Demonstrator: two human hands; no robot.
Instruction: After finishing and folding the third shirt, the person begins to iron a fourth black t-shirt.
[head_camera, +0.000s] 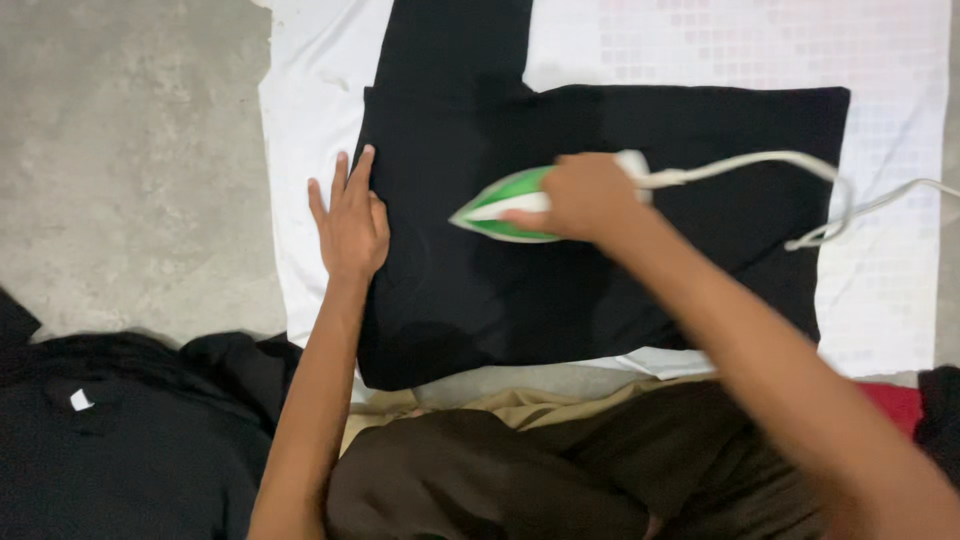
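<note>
- Right hand (590, 197): fingers (528, 217) curled tight around the handle of a green and white clothes iron (497, 207), knuckles up, most of the handle hidden beneath them
- Iron tip aimed toward the left hand, soleplate down on a black garment (600, 290), roughly mid-cloth
- White power cord (760, 163) running from the rear of the iron, just behind the right hand, out across the garment, then looping and passing onto the white sheet (900, 100) toward the right edge of view
- Left hand (350, 222): fingers (340, 185) straight and slightly spread, palm flat, gripping nothing, pressed along the left edge of the black garment, part on the black cloth and part on the white sheet
- Well apart from the iron, with bare black cloth between
- Black garment spread flat, one narrower black section extending up out of view at the top
- White sheet underneath, laid on a grey concrete floor (130, 150), showing on every side of the garment
- Both forearms bare, reaching in from the bottom of view
- Near edge: dark brown fabric (480, 480) over a tan layer (520, 403), whether clothing or loose cloth impossible to tell
- Bottom left: a heap of black clothing (130, 440) on the floor with a small white tag (80, 400)
- Far right, low: a strip of red cloth (895, 405)
</note>
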